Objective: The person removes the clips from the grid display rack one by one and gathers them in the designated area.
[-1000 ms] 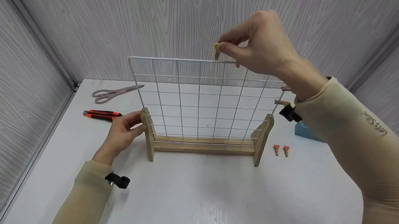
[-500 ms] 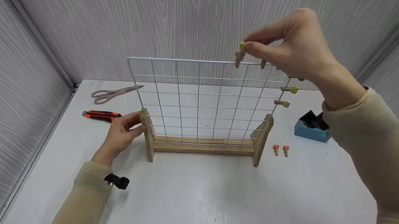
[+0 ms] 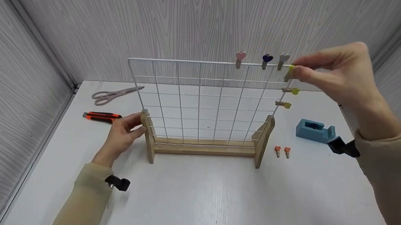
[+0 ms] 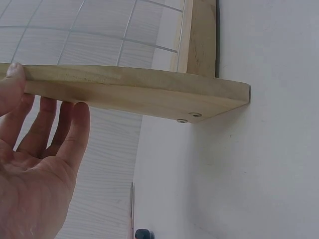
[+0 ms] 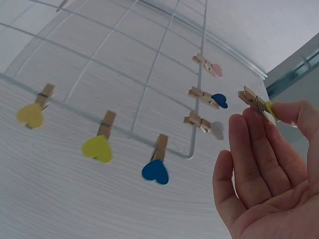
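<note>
A white wire grid (image 3: 187, 61) stands upright in a wooden stand (image 3: 205, 152). My left hand (image 3: 121, 137) grips the stand's left side board (image 4: 134, 89), thumb on its edge and fingers behind. Near the grid's top right corner, my right hand (image 3: 348, 77) pinches a yellow-heart mini clothespin (image 5: 255, 102); the right wrist view shows it apart from the wire. Pink (image 3: 240, 57), dark blue (image 3: 266, 60) and grey (image 3: 283, 60) heart clothespins sit along the top bar. Down the right edge are two yellowish ones (image 3: 291, 90) and a blue one (image 5: 156, 167).
Two orange-heart clothespins (image 3: 282, 151) lie on the white table (image 3: 196, 205) right of the stand. Behind them stands a blue tape dispenser (image 3: 313, 131). Scissors (image 3: 113, 95) and an orange-black utility knife (image 3: 101, 116) lie on the left. Grey wood-grain panels (image 3: 182, 13) surround the table.
My right hand has moved right along the top bar with the yellow-heart clothespin, uncovering the clothespins there and the tape dispenser. My left hand has stayed on the stand.
</note>
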Demonstrator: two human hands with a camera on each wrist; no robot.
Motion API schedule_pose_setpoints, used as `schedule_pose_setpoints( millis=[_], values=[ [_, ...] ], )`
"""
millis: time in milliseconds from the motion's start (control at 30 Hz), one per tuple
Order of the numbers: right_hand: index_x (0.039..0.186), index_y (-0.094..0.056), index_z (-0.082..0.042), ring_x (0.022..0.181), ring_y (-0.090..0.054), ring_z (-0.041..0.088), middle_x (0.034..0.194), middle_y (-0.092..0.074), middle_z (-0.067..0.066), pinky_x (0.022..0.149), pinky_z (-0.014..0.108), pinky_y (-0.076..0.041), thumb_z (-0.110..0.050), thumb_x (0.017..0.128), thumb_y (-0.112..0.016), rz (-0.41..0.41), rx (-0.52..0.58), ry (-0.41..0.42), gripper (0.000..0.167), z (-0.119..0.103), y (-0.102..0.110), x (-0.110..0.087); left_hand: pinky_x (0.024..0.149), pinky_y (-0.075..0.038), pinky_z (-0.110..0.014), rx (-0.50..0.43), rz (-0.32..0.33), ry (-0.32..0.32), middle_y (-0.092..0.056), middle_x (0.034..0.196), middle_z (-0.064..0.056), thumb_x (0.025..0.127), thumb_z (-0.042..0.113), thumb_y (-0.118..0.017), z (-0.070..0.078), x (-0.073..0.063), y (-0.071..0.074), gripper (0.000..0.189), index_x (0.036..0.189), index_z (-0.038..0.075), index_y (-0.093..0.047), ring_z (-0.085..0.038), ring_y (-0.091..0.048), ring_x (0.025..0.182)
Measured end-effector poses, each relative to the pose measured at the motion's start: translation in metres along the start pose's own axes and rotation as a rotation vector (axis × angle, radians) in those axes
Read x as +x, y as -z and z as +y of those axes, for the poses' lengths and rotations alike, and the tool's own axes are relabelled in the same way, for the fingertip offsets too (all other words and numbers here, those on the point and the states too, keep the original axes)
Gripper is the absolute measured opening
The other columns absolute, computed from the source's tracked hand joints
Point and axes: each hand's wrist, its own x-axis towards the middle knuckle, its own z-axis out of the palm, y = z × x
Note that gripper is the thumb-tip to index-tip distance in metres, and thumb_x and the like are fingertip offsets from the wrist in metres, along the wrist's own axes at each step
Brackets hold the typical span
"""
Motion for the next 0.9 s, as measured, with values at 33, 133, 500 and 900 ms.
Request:
schedule_pose_setpoints(
  millis=[33,133,500,900],
  values=[
    [0.1,-0.088,0.004,0.072,-0.072,-0.004,0.094,-0.087,-0.013,0.068,0.008,-0.056,0.003,0.096,-0.083,0.017,0.01,-0.024,0.007,0.004,0.002,-0.005,0.103,-0.059,-0.015,0.002,0.001,-0.002,-0.078,0.136,-0.012,0.099,-0.014,-0.073,0.0,0.0,0.0,0.048,0.147,-0.008,-0.068,0.001,-0.07,0.123],
    [0.102,-0.087,0.007,0.076,-0.078,-0.002,0.094,-0.086,-0.017,0.072,0.008,-0.059,0.009,0.097,-0.079,0.05,0.057,-0.074,0.009,0.016,0.008,-0.018,0.103,-0.059,-0.015,0.001,0.009,-0.005,-0.08,0.131,-0.003,0.099,-0.014,-0.073,0.0,-0.001,0.001,0.047,0.146,-0.008,-0.069,0.001,-0.07,0.122],
    [0.115,-0.079,0.018,0.088,-0.083,0.004,0.098,-0.087,-0.009,0.09,0.012,-0.063,0.009,0.102,-0.074,0.019,0.204,-0.284,0.016,0.091,0.023,-0.079,0.1,-0.059,-0.015,-0.036,0.022,0.007,-0.081,0.131,-0.012,0.098,-0.015,-0.073,-0.004,-0.001,-0.003,0.045,0.143,-0.012,-0.068,0.001,-0.072,0.119],
    [0.125,-0.079,0.012,0.093,-0.076,-0.005,0.096,-0.082,-0.024,0.088,0.008,-0.058,-0.01,0.106,-0.078,-0.17,0.083,-0.563,0.029,0.174,0.001,-0.134,0.1,-0.059,-0.014,-0.033,0.025,-0.005,-0.082,0.129,-0.005,0.099,-0.013,-0.075,-0.002,-0.002,-0.002,0.045,0.143,-0.013,-0.068,0.001,-0.071,0.119]
  ],
)
